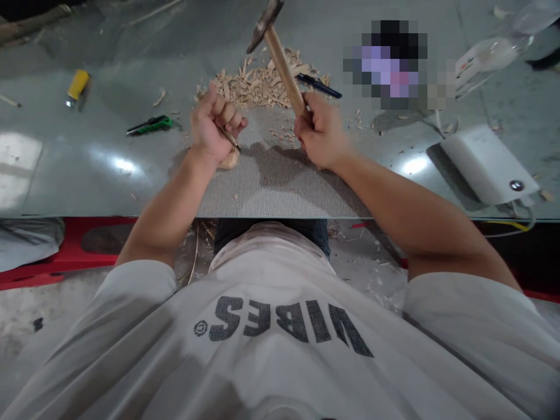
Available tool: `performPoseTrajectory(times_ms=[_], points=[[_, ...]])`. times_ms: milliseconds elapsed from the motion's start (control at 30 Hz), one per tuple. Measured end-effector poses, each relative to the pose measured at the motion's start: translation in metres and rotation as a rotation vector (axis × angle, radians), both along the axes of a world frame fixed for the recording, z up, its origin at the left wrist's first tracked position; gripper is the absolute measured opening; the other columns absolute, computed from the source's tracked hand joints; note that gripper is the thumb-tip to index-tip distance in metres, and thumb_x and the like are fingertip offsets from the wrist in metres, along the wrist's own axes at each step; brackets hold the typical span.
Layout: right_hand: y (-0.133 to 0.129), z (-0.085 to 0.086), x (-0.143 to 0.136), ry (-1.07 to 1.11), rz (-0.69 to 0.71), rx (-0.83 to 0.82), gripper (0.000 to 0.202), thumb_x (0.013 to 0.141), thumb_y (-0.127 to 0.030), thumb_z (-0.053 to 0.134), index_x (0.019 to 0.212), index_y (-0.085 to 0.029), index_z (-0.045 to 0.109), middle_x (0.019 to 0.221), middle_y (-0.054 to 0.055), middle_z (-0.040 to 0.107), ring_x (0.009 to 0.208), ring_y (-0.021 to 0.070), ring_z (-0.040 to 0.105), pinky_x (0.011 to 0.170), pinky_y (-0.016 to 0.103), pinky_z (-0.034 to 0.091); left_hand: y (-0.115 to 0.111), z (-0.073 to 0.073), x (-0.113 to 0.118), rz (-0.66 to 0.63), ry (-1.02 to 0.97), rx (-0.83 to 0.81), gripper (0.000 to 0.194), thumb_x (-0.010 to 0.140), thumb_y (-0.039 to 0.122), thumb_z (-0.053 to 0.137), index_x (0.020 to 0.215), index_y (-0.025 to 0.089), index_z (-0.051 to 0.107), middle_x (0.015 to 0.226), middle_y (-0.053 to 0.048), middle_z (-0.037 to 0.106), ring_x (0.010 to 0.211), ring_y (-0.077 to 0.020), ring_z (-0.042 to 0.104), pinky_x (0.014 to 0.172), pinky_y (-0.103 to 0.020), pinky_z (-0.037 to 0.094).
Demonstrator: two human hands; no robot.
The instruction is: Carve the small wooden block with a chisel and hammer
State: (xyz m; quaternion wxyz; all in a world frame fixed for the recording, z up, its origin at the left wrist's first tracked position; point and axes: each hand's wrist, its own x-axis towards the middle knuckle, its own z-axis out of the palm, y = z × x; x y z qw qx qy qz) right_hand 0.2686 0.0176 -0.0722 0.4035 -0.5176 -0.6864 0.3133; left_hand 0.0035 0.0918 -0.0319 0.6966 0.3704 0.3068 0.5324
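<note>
My right hand (321, 129) is closed round the wooden handle of a hammer (283, 64), whose metal head is raised above the table toward the top of the view. My left hand (217, 125) has its fingers curled around a thin dark tool (230, 139), its tip pointing down and to the right. Partly under that hand lies a light piece of wood (228, 160) on a grey textured mat (280, 186). A heap of wood shavings (254, 84) lies just beyond both hands.
On the table (144, 151), a green cutter (151, 125) and a yellow-handled object (77, 86) lie left. A dark pen-like tool (318, 85) lies by the shavings. A white box (490, 160) with cables and a clear plastic bottle (485, 61) are at right.
</note>
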Motion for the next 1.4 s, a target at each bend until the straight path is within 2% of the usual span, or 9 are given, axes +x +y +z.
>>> performPoseTrajectory(times_ms=[100,233,400,533,700,933,1100,1267,1400], points=[[-0.004,0.006,-0.003,0.003,-0.072,0.052,0.046,0.107,-0.074,0.065,0.114,-0.031,0.052,0.083,0.005,0.056,0.087,0.0268,0.059,0.082,0.045,0.054,-0.005,0.007,-0.001,0.037,-0.006,0.052,0.080,0.127,0.077,0.018,0.064,0.028,0.015,0.065,0.002,0.008,0.065,-0.0235,0.012,0.075,-0.038,0.044],[-0.005,0.009,-0.006,-0.041,-0.056,0.088,0.031,0.108,-0.054,0.070,0.112,-0.029,0.052,0.087,0.004,0.057,0.086,0.0242,0.057,0.085,0.044,0.054,-0.007,0.014,-0.004,0.093,0.011,0.117,0.076,0.128,0.068,0.007,0.064,0.027,0.010,0.065,0.002,0.006,0.063,-0.0233,0.012,0.073,-0.039,0.044],[-0.005,0.008,-0.008,-0.052,-0.023,0.109,0.026,0.110,-0.047,0.071,0.119,-0.030,0.054,0.092,0.005,0.063,0.087,0.0245,0.059,0.085,0.044,0.052,-0.008,0.017,-0.008,0.117,0.138,0.155,0.080,0.126,0.078,0.023,0.065,0.027,0.013,0.065,0.002,0.009,0.058,-0.0213,0.023,0.075,-0.038,0.048],[-0.006,0.008,-0.010,-0.087,-0.030,0.089,0.022,0.110,-0.041,0.069,0.123,-0.030,0.055,0.088,0.003,0.062,0.083,0.0235,0.060,0.085,0.043,0.052,-0.006,0.014,-0.009,0.121,0.142,0.182,0.082,0.124,0.082,0.028,0.066,0.026,0.011,0.065,0.003,0.005,0.055,-0.0199,0.020,0.072,-0.039,0.046],[-0.008,0.011,-0.011,-0.084,-0.032,0.054,0.030,0.110,-0.054,0.068,0.127,-0.032,0.057,0.089,0.004,0.066,0.087,0.0263,0.064,0.088,0.045,0.054,-0.004,0.010,-0.010,0.060,0.062,0.223,0.083,0.125,0.078,0.026,0.060,0.028,0.016,0.063,0.002,0.003,0.060,-0.0221,0.014,0.070,-0.039,0.042],[-0.010,0.013,-0.013,-0.071,-0.030,0.036,0.046,0.107,-0.076,0.065,0.124,-0.034,0.059,0.089,0.007,0.068,0.095,0.0306,0.066,0.089,0.048,0.054,-0.004,0.008,-0.009,0.075,0.038,0.227,0.082,0.128,0.073,0.023,0.059,0.027,0.015,0.065,0.002,0.006,0.060,-0.0206,0.012,0.070,-0.039,0.040],[-0.005,0.008,-0.013,-0.049,-0.007,0.063,0.047,0.107,-0.078,0.065,0.121,-0.033,0.059,0.088,0.007,0.068,0.088,0.0286,0.066,0.085,0.048,0.053,-0.002,0.004,-0.012,0.041,0.011,0.219,0.083,0.126,0.078,0.035,0.062,0.027,0.018,0.064,0.002,0.006,0.059,-0.0214,0.020,0.069,-0.038,0.039],[-0.003,0.006,-0.015,-0.041,-0.001,0.064,0.039,0.109,-0.068,0.068,0.117,-0.031,0.060,0.086,0.005,0.071,0.084,0.0264,0.067,0.088,0.048,0.055,-0.004,0.005,-0.011,0.030,-0.007,0.203,0.080,0.129,0.069,0.032,0.064,0.027,0.014,0.065,0.002,0.007,0.062,-0.0223,0.014,0.070,-0.039,0.038],[-0.003,0.008,-0.016,-0.025,0.000,0.060,0.041,0.109,-0.070,0.068,0.117,-0.031,0.061,0.085,0.005,0.071,0.083,0.0260,0.068,0.087,0.047,0.056,-0.006,0.005,-0.009,0.069,0.066,0.197,0.077,0.127,0.070,0.034,0.064,0.029,0.016,0.065,0.002,0.007,0.065,-0.0248,0.020,0.076,-0.041,0.042]])
